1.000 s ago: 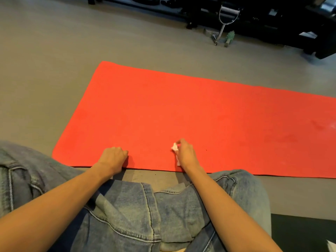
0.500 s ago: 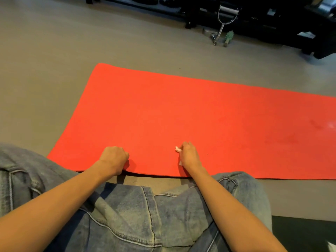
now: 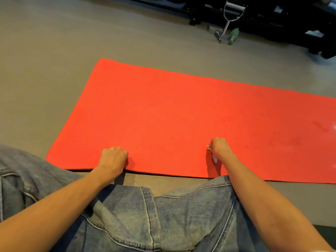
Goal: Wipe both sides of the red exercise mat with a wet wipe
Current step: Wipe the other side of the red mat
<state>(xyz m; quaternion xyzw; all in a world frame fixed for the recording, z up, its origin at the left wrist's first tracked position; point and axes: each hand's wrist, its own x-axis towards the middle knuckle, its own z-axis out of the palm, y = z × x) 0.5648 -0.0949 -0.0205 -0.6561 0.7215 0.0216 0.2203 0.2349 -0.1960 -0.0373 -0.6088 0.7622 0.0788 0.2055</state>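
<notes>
The red exercise mat lies flat on the grey floor and runs off the right side of the view. My left hand is curled at the mat's near edge and grips it, and a dark shadow shows under the edge there. My right hand rests on the mat just inside the near edge, fingers curled round a crumpled white wet wipe that peeks out beside the knuckles. My knees in blue jeans sit just short of the mat.
Dark gym equipment stands along the far wall, with a chrome handle and a small green object on the floor in front of it. Bare grey floor surrounds the mat to the left and beyond it.
My right hand has slid to the right along the mat's near edge with the wipe in it. My left hand has stayed at the same spot on the edge.
</notes>
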